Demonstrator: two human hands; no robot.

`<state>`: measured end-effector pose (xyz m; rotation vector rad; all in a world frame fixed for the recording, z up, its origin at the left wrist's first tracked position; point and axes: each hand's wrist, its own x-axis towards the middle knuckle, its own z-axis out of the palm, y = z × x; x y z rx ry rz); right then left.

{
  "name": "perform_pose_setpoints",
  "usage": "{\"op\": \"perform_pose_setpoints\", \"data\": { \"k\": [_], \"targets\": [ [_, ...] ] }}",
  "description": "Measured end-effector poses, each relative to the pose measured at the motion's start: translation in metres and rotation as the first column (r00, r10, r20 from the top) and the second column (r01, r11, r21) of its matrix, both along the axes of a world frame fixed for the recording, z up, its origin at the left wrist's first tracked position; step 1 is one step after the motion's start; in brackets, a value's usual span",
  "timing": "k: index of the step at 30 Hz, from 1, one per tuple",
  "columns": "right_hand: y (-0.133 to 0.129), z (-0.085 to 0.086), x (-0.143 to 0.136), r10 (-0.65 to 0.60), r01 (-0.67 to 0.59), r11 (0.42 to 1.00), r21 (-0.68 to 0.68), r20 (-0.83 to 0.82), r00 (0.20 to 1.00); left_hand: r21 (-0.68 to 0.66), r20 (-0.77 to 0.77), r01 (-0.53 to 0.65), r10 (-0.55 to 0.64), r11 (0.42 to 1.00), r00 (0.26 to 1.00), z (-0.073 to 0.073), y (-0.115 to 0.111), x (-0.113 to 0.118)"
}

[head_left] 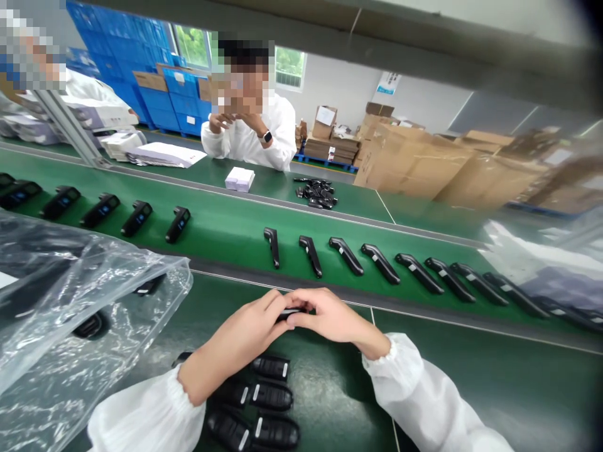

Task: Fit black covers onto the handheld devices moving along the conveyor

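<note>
On the near side of the belt (226, 235) lie a clear bag (61, 370), then black shells (273, 397); nearer the belt, the left hand (254, 323) and right hand (325, 316), fingers curled, grip a mostly hidden black part (291, 312). Handling it seems the step; next probably calls for steady two-handed control.

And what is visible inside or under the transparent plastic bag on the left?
Through the transparent plastic bag, a black rounded part and another black piece show; whether inside or beneath is unclear. Folds and glare obscure the rest.
</note>
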<state>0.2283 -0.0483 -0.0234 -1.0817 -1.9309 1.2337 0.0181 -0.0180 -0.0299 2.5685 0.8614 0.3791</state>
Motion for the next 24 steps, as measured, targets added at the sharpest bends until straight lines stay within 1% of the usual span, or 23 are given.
{"op": "perform_pose_setpoints", "data": {
  "k": [2, 3, 4, 5, 6, 7, 8, 9, 10, 12, 15, 17, 20, 21, 22, 23, 24],
  "targets": [
    [0.003, -0.003, 0.003, -0.042, 0.044, 0.997, -0.058, 0.034, 0.999, 0.027, -0.068, -0.019, 0.021, 0.999, 0.997, 0.005, -0.004, -0.006],
    [0.007, -0.008, 0.010, -0.105, 0.108, 0.992, -0.062, 0.059, 0.993, 0.039, -0.104, -0.032, 0.036, 0.999, 0.994, 0.007, -0.005, -0.013],
    [0.012, -0.014, 0.018, -0.200, 0.205, 0.978, -0.046, 0.090, 0.976, 0.047, -0.144, -0.045, 0.052, 0.998, 0.988, 0.009, -0.007, -0.021],
    [0.019, -0.022, 0.028, -0.330, 0.333, 0.943, -0.003, 0.126, 0.936, 0.050, -0.192, -0.059, 0.067, 0.997, 0.979, 0.009, -0.008, -0.031],
    [0.025, -0.030, 0.038, -0.466, 0.463, 0.884, 0.061, 0.162, 0.870, 0.046, -0.249, -0.071, 0.080, 0.996, 0.965, 0.009, -0.009, -0.040],
    [0.032, -0.039, 0.048, -0.583, 0.567, 0.813, 0.136, 0.198, 0.788, 0.036, -0.311, -0.078, 0.085, 0.996, 0.947, 0.008, -0.011, -0.050],
    [0.038, -0.048, 0.056, -0.664, 0.630, 0.747, 0.213, 0.235, 0.709, 0.019, -0.372, -0.082, 0.083, 0.996, 0.925, 0.005, -0.013, -0.058],
    [0.044, -0.056, 0.062, -0.710, 0.652, 0.705, 0.280, 0.274, 0.649, 0.001, -0.423, -0.087, 0.079, 0.996, 0.903, 0.003, -0.014, -0.064],
    [0.049, -0.064, 0.065, -0.728, 0.649, 0.685, 0.330, 0.313, 0.610, -0.015, -0.458, -0.094, 0.077, 0.995, 0.886, 0.000, -0.015, -0.068],
    [0.056, -0.076, 0.068, -0.733, 0.622, 0.679, 0.389, 0.393, 0.555, -0.025, -0.478, -0.115, 0.089, 0.993, 0.874, -0.005, -0.016, -0.070],
    [0.064, -0.085, 0.066, -0.734, 0.576, 0.672, 0.465, 0.523, 0.434, -0.003, -0.438, -0.152, 0.136, 0.988, 0.889, -0.009, -0.013, -0.066],
    [0.067, -0.087, 0.068, -0.726, 0.552, 0.672, 0.494, 0.586, 0.359, 0.003, -0.368, -0.168, 0.157, 0.986, 0.916, -0.011, -0.008, -0.062],
    [0.066, -0.087, 0.073, -0.725, 0.512, 0.673, 0.534, 0.613, 0.313, -0.013, -0.206, -0.193, 0.186, 0.981, 0.961, -0.013, 0.001, -0.058],
    [0.064, -0.085, 0.073, -0.743, 0.499, 0.657, 0.565, 0.597, 0.302, -0.025, -0.160, -0.208, 0.202, 0.978, 0.966, -0.012, 0.004, -0.058],
    [0.060, -0.083, 0.073, -0.772, 0.485, 0.629, 0.608, 0.562, 0.297, -0.037, -0.132, -0.223, 0.217, 0.974, 0.967, -0.012, 0.005, -0.058],
    [0.055, -0.081, 0.071, -0.803, 0.471, 0.594, 0.652, 0.509, 0.310, -0.047, -0.125, -0.231, 0.224, 0.972, 0.967, -0.010, 0.005, -0.059],
    [0.049, -0.078, 0.067, -0.824, 0.455, 0.565, 0.689, 0.445, 0.350, -0.050, -0.137, -0.227, 0.219, 0.973, 0.966, -0.009, 0.004, -0.060]
  ]
}}
